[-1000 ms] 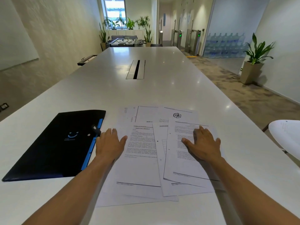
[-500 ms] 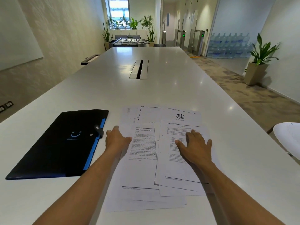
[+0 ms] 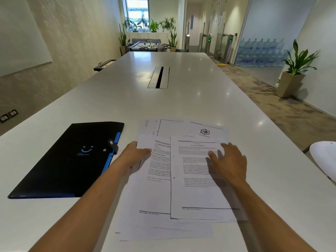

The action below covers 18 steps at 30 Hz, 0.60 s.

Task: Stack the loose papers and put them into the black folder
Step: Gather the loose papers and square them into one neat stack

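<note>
Several loose printed papers point(image 3: 190, 195) lie overlapped and fanned on the white table point(image 3: 181, 106) in front of me. My left hand point(image 3: 135, 157) is at their left edge, thumb on top of a sheet and fingers tucked under it. My right hand point(image 3: 230, 163) rests flat with spread fingers on the top right sheet, slightly blurred. The black folder point(image 3: 72, 160), with a blue spine edge, a smiley logo and a snap tab, lies shut on the table just left of my left hand.
A cable slot point(image 3: 159, 77) is set into the table's middle farther off. A white chair point(image 3: 325, 157) stands at the table's right edge. Beyond it are a carpeted floor and a potted plant point(image 3: 292, 77).
Both hands have slid inward, pushing the sheets closer together. My left hand went from lying flat to gripping the left edge of the papers.
</note>
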### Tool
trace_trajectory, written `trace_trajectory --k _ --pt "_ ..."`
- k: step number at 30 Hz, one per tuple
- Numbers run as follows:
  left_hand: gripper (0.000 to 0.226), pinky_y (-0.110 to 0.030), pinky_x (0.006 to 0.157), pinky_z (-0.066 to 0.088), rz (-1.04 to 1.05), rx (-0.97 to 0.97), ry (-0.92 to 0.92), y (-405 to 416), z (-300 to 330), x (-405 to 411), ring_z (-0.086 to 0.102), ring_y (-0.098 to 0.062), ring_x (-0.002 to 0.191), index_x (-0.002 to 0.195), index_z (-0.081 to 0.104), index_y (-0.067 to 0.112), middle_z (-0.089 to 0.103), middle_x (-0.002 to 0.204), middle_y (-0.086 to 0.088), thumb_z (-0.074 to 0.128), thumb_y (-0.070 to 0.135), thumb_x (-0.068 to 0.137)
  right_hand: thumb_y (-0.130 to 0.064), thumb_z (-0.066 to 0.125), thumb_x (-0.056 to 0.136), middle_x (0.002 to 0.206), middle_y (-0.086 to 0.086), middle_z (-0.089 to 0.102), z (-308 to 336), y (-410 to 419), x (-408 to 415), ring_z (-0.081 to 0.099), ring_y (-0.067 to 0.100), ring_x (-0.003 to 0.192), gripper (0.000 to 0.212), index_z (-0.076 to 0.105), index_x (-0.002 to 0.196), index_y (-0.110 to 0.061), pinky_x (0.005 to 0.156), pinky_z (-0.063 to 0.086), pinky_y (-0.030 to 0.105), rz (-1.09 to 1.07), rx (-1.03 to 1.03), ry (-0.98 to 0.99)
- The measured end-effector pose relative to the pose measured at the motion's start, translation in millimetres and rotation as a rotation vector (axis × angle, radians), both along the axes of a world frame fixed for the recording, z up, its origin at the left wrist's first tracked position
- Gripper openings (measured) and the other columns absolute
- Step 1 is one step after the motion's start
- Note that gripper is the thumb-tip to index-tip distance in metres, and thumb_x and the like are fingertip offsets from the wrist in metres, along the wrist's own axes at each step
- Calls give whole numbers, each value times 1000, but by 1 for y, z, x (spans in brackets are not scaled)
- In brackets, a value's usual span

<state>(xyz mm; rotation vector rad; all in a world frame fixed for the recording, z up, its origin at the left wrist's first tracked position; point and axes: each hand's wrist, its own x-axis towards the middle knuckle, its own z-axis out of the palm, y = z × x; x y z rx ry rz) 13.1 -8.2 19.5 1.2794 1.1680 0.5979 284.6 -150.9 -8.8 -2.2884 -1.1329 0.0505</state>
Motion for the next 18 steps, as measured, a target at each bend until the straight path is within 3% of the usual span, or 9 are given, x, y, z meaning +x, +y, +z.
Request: trace_trajectory --k 2,5,10,15,18 --pt "71 -26 83 51 -8 -89 -112 -1 -3 0 64 -14 99 145 25 5 62 118 -2 67 15 88 -55 53 88 151 12 40 0 -4 5 28 26 143 66 45 138 -11 112 28 49 57 -83 45" --pt "51 -23 76 56 -72 -114 -197 -6 -4 8 70 -13 93 130 42 5 62 126 -9 69 11 87 -55 55 86 134 9 57 -5 -6 -2 42 25 133 51 56 120 -18 99 43 42 177 -140 -13" --pt "39 -32 77 59 -110 -7 -164 -18 -11 28 72 -18 91 113 57 17 74 105 -2 76 10 80 -57 57 83 147 9 46 -5 0 -18 31 19 142 58 53 126 -19 106 38 42 175 -124 -14" --pt "42 -41 89 55 -144 19 -218 -26 -21 45 69 -21 100 113 63 20 74 108 -1 76 2 77 -60 52 83 137 8 55 -7 6 -26 49 24 127 56 56 122 -21 104 40 45 131 -141 -63" --pt "48 -46 91 54 -95 8 -238 -27 -24 51 68 -25 102 117 60 12 72 110 -7 76 -5 75 -62 48 85 137 6 55 -12 8 -28 50 24 125 59 55 126 -21 106 38 46 109 -138 -69"
